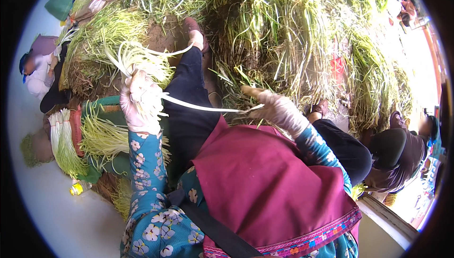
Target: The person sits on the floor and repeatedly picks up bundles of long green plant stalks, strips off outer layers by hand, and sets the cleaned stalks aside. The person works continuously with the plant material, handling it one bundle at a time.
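Note:
My left hand [140, 96], in a pale glove, grips a bunch of pale yellow-white leafy stalks [150, 57], probably blanched garlic chives. Their leaves fan out above the fist. One long white stalk [202, 107] stretches from this fist across to my right hand [280, 110], also gloved. The fingers of the right hand are at the stalk's thin brownish end; motion blur softens them. Below my left hand, loose yellow-green stalks [106, 135] lie on a green surface. Tied bundles with white ends [60, 125] lie farther left, beside a red crate edge [76, 130].
A tall heap of unsorted stalks with dirty roots [269, 45] lies ahead, and another pile [106, 34] at upper left. A bottle with a yellow label [78, 187] is on the pale floor. One person [39, 70] sits at left, another [400, 162] at right.

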Action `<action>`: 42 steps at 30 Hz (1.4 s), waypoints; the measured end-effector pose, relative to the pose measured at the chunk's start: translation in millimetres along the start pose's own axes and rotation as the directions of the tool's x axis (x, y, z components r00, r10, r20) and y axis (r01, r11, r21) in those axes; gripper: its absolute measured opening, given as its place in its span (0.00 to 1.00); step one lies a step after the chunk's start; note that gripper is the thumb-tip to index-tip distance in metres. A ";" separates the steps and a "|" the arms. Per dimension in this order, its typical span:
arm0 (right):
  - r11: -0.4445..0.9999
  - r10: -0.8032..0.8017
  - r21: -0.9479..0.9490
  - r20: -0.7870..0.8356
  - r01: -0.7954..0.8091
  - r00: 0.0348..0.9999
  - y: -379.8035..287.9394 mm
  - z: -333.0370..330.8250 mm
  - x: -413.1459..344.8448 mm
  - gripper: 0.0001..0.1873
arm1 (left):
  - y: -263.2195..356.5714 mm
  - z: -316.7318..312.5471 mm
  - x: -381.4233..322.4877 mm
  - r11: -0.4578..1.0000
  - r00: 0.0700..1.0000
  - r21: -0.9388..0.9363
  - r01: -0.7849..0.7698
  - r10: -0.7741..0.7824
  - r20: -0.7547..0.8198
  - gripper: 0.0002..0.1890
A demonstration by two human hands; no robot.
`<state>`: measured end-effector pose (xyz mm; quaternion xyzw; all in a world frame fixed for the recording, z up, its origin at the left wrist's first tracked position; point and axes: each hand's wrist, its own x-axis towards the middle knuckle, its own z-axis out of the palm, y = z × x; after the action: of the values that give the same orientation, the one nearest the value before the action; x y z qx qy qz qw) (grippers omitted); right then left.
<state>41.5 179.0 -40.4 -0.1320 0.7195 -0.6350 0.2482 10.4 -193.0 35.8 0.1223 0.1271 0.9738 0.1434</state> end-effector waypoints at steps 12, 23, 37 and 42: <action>0.921 0.331 0.129 0.244 -0.369 0.911 -53.9 31.4 8.7 0.13 | -85.9 19.4 -1.6 0.892 0.874 0.341 0.297 -0.111 -0.472 0.27; 0.649 0.236 -0.750 0.040 -0.127 0.971 -17.3 12.5 -15.2 0.18 | -96.4 16.0 -4.8 0.857 0.763 0.364 0.364 -0.050 -0.645 0.08; 0.867 -0.048 -0.497 -0.024 0.030 0.999 -102.2 60.8 -9.0 0.12 | -101.8 18.4 -16.4 0.893 0.847 0.277 0.354 -0.181 -0.499 0.08; 0.894 -0.057 -0.443 0.034 0.066 0.998 -101.9 74.6 -6.1 0.10 | -99.6 19.6 -21.1 0.911 0.812 0.227 0.344 -0.168 -0.559 0.10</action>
<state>73.1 102.6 55.3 -0.2139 0.8383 -0.4604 0.1987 60.1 -103.1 21.8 -0.1466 0.3320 0.9071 0.2129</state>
